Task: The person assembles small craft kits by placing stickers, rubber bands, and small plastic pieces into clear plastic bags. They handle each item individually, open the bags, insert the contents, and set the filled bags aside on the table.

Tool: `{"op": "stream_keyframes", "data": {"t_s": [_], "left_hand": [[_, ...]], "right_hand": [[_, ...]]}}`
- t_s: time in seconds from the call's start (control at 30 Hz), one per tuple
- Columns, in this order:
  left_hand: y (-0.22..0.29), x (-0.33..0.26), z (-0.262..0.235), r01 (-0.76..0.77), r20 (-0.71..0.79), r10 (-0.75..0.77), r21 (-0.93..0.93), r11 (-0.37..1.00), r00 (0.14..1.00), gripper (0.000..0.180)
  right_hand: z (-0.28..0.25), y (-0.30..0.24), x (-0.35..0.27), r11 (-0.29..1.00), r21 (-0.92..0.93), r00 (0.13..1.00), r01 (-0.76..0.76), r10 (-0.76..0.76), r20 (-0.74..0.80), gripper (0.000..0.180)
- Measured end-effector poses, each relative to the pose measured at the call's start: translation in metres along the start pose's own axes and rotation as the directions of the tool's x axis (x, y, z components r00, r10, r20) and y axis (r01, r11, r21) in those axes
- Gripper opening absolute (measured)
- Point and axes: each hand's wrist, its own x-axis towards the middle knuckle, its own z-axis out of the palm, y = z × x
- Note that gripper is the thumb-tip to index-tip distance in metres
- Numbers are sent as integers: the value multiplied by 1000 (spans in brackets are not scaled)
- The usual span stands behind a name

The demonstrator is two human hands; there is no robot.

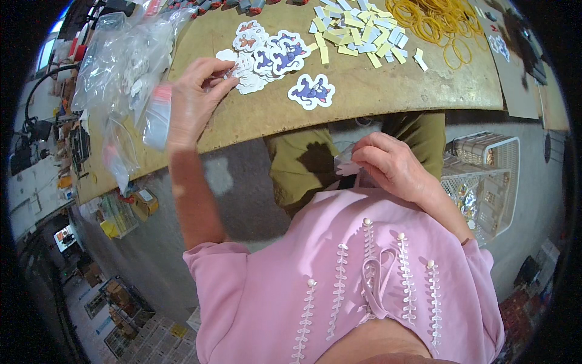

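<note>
Head view, from the left edge inward: a heap of clear bags (124, 60) lies on the left end of the desk (364, 91), some spilling over its near edge. Just right of the heap is the left hand (193, 97), forearm stretched out over the near edge, fingers narrowed to a pinch at the near-left rim of the sticker pile (267, 54). The thumb and forefinger tips touch the nearest white-edged stickers there; whether one is already lifted I cannot tell. A small clear bag with a red strip (159, 115) sits under the heel of that hand, at the desk's edge.

The pile spreads away to the right and far side of the left hand's fingertips, so the stickers lie ahead of and slightly right of that hand. One lone sticker (311, 91), blue and white, lies apart from the pile, nearer the person, its long axis running roughly left to right. It is closer to the left hand than to the right.

Farther right on the desk are yellow and white paper strips (357, 36), then a heap of yellow rubber bands (433, 21).

The right hand (391, 167) is well off the desk, held low over the lap against the pink blouse (339, 273), fingers curled narrow around a small clear bag (347, 162). A white wire basket (485, 182) stands on the floor to its right.
</note>
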Motion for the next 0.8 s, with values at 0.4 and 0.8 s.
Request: {"op": "stream_keyframes", "data": {"t_s": [0.4, 0.8], "left_hand": [[5, -4, -2, -59, -39, 63, 95, 994, 997, 19], [8, 10, -15, 128, 132, -117, -78, 989, 984, 20]], "right_hand": [[-4, -7, 2, 999, -24, 999, 26, -27, -38, 31], [-1, -5, 2, 999, -25, 998, 36, -37, -41, 31]]}}
